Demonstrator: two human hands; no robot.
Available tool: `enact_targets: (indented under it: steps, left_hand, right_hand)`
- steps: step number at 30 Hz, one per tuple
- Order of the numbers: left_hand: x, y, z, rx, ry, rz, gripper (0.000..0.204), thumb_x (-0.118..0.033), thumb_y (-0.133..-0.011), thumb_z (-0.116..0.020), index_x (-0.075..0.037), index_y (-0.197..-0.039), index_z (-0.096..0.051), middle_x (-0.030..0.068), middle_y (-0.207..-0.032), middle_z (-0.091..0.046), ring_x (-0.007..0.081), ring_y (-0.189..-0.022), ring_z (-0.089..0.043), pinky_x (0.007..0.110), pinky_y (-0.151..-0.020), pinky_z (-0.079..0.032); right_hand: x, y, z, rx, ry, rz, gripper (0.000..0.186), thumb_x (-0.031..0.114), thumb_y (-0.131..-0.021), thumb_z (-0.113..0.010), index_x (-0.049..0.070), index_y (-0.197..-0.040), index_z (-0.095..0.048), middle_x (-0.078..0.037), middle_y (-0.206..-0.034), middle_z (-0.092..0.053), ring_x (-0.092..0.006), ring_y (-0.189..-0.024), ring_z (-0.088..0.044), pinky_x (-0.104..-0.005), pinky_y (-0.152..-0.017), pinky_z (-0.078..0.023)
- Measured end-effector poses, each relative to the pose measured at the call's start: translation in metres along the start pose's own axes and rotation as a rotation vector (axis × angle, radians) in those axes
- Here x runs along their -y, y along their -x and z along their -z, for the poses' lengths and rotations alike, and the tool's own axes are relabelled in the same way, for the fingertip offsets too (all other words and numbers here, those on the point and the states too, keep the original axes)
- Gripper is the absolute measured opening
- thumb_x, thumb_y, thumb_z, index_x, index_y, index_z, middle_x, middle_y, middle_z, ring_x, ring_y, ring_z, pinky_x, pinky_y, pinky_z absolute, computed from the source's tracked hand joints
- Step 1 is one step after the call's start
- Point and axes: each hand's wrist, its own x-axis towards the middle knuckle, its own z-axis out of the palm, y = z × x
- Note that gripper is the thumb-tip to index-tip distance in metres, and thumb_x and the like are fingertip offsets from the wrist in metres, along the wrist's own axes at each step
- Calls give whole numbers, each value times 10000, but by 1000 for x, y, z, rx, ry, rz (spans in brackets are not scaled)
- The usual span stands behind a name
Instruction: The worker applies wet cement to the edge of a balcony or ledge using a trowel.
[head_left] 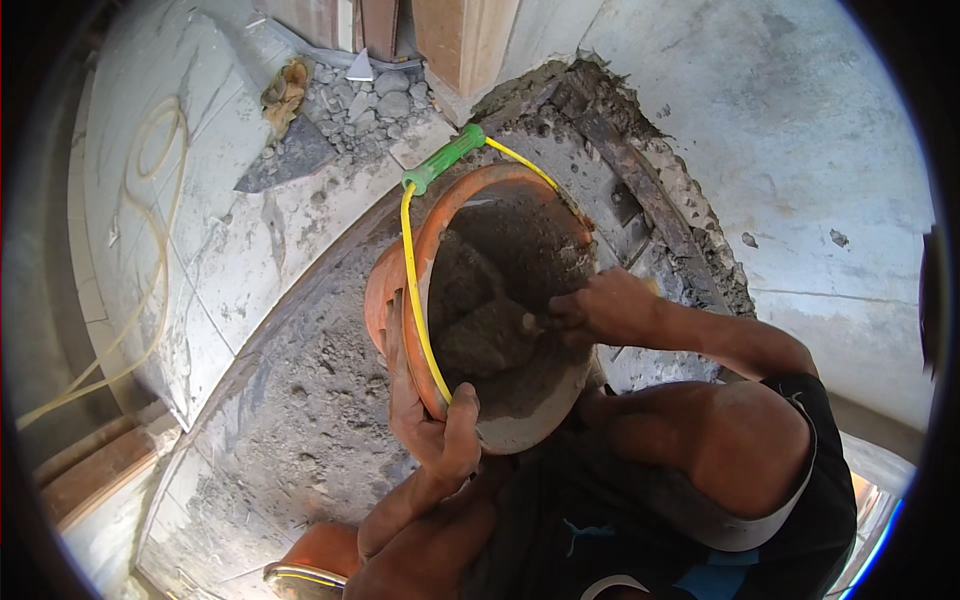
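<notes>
An orange bucket (384, 285) is tilted in front of me, its open mouth turned toward me. Dark grey wet mortar (535, 235) lies inside it. The yellow wire handle with its green grip (446, 160) rests up against the far left of the rim. My left hand (440, 425) grips the left rim, thumb at the lip and fingers along the outer wall. Inside the mouth, my right hand (610, 310) is closed around the handle of a mortar-coated trowel (485, 335). The blade sits against the mortar, and its outline is hard to make out.
Another orange bucket (318, 555) stands by my left leg. Grey mortar (300, 400) is spread over the floor. Beyond lie broken stones (370, 100) and a slate-coloured tile shard (285, 155). A pale hose (165, 250) curls at left. A rough mortar ridge (690, 200) runs at right.
</notes>
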Motion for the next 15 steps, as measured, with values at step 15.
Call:
enact_targets:
  steps: [15]
  left_hand:
    - [18,-8,43,-290,285,275,687,-138,-668,-502,77,-1312,-398,150,-1207,-520,232,-1101,-490,327,-958,-358]
  right_hand:
    - [-9,81,3,-412,-859,-103,193,226,-788,-729,67,-854,-641,-72,-658,-608,-209,-537,-589,-308,-504,-458]
